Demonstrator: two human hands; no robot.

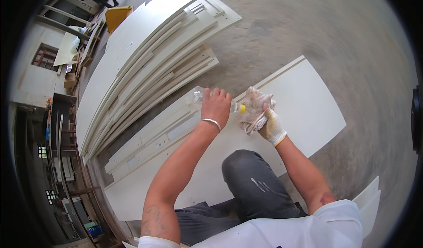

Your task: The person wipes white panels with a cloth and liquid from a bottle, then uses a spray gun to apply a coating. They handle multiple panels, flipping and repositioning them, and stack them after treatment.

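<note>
The left hand [216, 104], bare and wearing a silver metal bangle [212, 122], is wrapping its fingers around a clear plastic bottle [197, 94]. Farther left of this hand, a stack of long off-white boards [128, 63] is resting on the grey concrete floor [273, 36]; nearer, below and left of it, narrow off-white strips [152, 146] are lying lengthwise. Just right of the hand, the bottle's yellow cap [243, 108] is pointing at a crumpled, stained white cloth [257, 102]; whether they are touching, one cannot tell. Right of the cap, the right hand [272, 126], in a white knitted glove, is clamping the cloth above a broad, flat white panel [308, 107]. The person is probably wetting the cloth, though no liquid is showing; the next move likely calls for keeping the cap aimed into its folds while squeezing gently.
</note>
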